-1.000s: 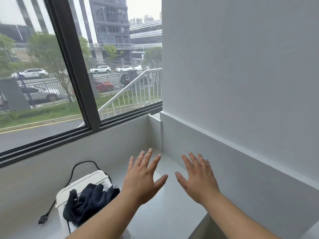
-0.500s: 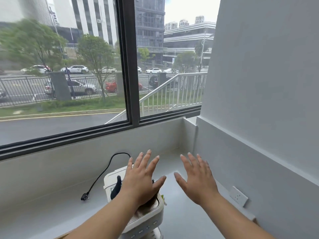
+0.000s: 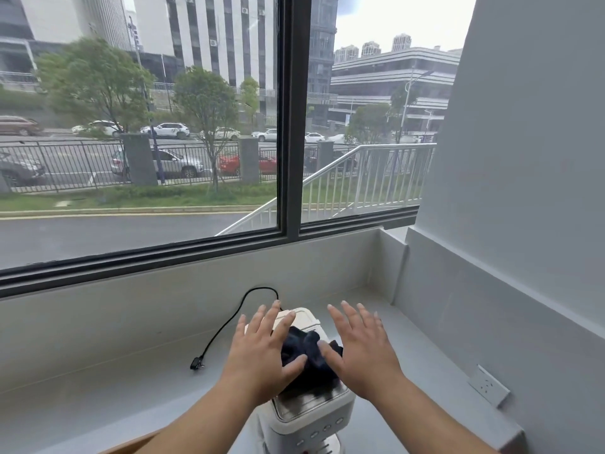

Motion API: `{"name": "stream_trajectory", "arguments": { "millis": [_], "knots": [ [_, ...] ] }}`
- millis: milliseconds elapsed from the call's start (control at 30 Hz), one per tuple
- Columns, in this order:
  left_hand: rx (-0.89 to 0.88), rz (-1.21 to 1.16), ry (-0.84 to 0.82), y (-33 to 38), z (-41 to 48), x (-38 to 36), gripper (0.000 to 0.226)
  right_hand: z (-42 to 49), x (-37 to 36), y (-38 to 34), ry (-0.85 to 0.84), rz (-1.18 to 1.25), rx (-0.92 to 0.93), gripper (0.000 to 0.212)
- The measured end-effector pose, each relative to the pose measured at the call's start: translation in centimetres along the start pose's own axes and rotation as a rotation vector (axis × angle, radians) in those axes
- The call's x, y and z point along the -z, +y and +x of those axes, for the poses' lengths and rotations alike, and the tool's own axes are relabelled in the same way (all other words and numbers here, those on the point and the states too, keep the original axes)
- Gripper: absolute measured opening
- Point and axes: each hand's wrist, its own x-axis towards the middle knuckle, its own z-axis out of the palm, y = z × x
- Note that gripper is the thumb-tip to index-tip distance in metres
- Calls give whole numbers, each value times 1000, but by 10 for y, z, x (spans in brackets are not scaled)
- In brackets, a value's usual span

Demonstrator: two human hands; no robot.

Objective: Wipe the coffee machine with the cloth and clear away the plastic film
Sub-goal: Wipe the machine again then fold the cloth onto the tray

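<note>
While the unplugged power cord (image 3: 226, 326) lies on the table (image 3: 98, 398) at far left, the left hand (image 3: 258, 355) hovers palm-down over the left edge of the coffee machine (image 3: 314, 421), fingers straight and spread, holding nothing. Between the two thumbs the dark cloth (image 3: 307, 353) sits bunched on the machine's top, its long axis running away from the person and roughly equally near to either hand; whether the thumbs touch it cannot be determined. Further right, the right hand (image 3: 360, 358) is likewise spread and empty, and the plastic film cannot be identified, so the probable next step is to grip the cloth.
</note>
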Motion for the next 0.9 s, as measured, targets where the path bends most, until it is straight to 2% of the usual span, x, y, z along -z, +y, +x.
{"name": "stream_trajectory", "arguments": {
  "millis": [233,333,600,800,900],
  "knots": [
    [-52,14,-122,-18,-12,-12,87,-12,-19,-28,-151,-68,49,81],
    [-98,27,-160,-18,-12,-11,80,-16,-19,-36,-197,-117,33,73],
    [-99,22,-121,-22,-10,-6,47,-17,-7,-42,-148,-153,39,53],
    [21,68,-199,-23,-6,0,38,-19,-4,-46,-81,-97,-13,63],
    [25,87,-243,-23,-6,3,32,-19,-1,-44,-74,-90,-72,56]
  ]
}}
